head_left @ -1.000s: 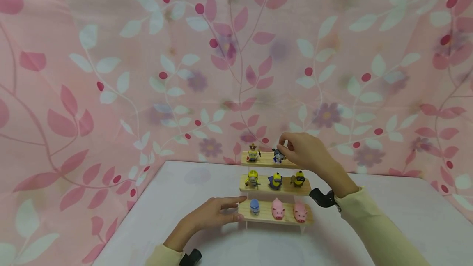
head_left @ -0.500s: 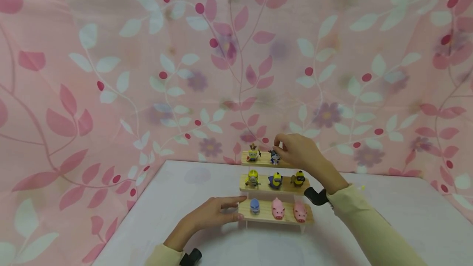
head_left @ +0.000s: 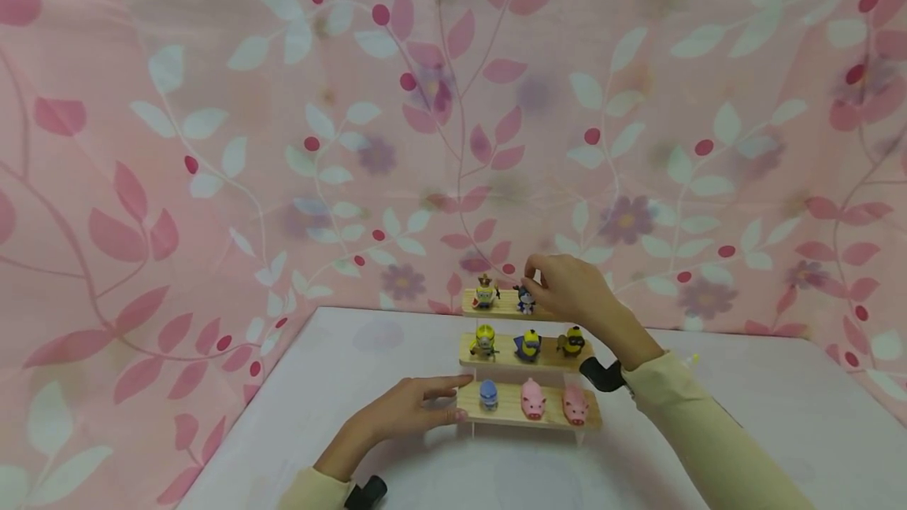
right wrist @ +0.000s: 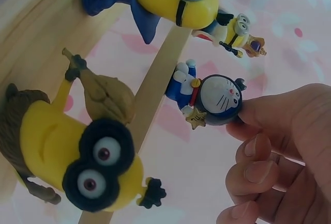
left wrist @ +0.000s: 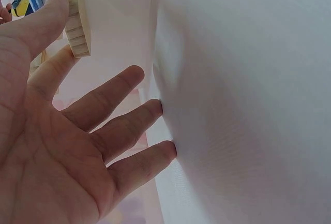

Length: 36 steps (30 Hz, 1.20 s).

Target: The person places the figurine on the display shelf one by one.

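Note:
A three-tier wooden display stand (head_left: 468,358) holds rows of toy figurines. At the top tier, my right hand (head_left: 577,286) pinches the head of a blue-and-white cat figurine (right wrist: 217,92) between thumb and index finger. Its feet are right at the shelf board, and it holds a gold star. To its left stands a crowned yellow minion figurine (head_left: 485,294). My left hand (head_left: 400,414) holds the left end of the lowest shelf, thumb at the front edge and index finger at the back. In the left wrist view its other fingers (left wrist: 129,128) reach straight toward the tabletop.
Three minion figurines stand on the middle tier, a caped minion (head_left: 528,346) among them. The lowest tier carries a small blue figurine (head_left: 488,396) and two pink pigs (head_left: 533,401). Behind the white table (head_left: 283,384) hangs a pink leaf-patterned cloth (head_left: 460,140).
My right hand has shifted slightly left along the top tier with the cat figurine, bringing it closer to the crowned minion. The left hand keeps its place on the lowest shelf.

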Motion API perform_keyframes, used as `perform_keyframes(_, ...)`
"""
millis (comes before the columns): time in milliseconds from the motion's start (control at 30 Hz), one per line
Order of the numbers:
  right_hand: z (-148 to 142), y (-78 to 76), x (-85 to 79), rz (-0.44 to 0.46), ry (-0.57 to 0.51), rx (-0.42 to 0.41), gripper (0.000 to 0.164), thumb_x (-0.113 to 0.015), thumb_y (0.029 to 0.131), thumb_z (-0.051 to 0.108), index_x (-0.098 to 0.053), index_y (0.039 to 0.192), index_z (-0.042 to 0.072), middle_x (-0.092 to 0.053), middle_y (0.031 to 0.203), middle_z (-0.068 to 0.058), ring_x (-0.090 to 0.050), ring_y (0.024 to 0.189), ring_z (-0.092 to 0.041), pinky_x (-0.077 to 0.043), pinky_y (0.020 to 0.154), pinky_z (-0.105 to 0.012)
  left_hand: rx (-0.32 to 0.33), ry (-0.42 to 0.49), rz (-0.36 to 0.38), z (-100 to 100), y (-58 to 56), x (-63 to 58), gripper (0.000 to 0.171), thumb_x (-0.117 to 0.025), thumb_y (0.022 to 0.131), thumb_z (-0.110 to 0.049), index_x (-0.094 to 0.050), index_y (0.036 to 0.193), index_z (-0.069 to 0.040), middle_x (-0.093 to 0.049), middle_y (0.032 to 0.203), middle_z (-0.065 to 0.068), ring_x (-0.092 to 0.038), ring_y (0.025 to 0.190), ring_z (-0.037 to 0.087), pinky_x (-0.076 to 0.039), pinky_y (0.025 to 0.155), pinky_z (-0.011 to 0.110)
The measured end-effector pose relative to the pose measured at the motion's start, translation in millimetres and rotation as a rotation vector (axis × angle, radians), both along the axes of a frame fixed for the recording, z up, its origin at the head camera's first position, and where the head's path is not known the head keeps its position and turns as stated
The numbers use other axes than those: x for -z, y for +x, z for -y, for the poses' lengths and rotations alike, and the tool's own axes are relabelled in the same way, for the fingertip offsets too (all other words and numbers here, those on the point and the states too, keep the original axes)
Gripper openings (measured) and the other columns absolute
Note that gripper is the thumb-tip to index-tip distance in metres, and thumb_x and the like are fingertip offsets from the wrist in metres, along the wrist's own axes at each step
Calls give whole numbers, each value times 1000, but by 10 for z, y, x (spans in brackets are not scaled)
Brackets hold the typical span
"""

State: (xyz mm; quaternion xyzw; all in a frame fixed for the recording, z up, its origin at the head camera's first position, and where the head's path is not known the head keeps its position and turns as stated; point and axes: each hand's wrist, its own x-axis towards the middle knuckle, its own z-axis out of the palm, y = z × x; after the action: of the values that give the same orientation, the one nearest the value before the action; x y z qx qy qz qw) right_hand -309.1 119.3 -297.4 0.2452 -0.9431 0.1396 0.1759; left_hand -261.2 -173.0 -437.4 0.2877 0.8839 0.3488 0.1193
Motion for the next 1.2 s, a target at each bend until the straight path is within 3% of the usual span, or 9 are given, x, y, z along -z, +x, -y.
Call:
perform_keyframes(533, -67, 114, -22, -23, 25, 27, 22, -67, 95, 29, -68, 109, 13, -51, 63, 7, -46, 52, -11, -38, 46, -29, 4, 19, 4, -2, -3, 17, 55, -65, 92, -52, -50, 143, -42, -58, 138, 0, -60, 119, 17, -45, 98, 55)
perform_keyframes(900, -214, 300, -17, -95, 29, 21, 21, -69, 94, 28, -68, 107, 12, -50, 66, 9, -43, 55, -10, -38, 49, -28, 5, 8, -2, -18, -1, 27, 54, -65, 91, -52, -51, 143, -41, -60, 135, 2, -60, 119, 18, -45, 98, 55)
perform_keyframes(1200, -336, 504, 42, -130, 13, 23, 19, -71, 92, 27, -69, 106, 14, -42, 60, 9, -36, 50, -8, -30, 45, -26, -6, 18, 12, -15, 18, 10, 54, -66, 91, -52, -51, 143, -42, -56, 140, 0, -59, 119, 18, -45, 98, 55)
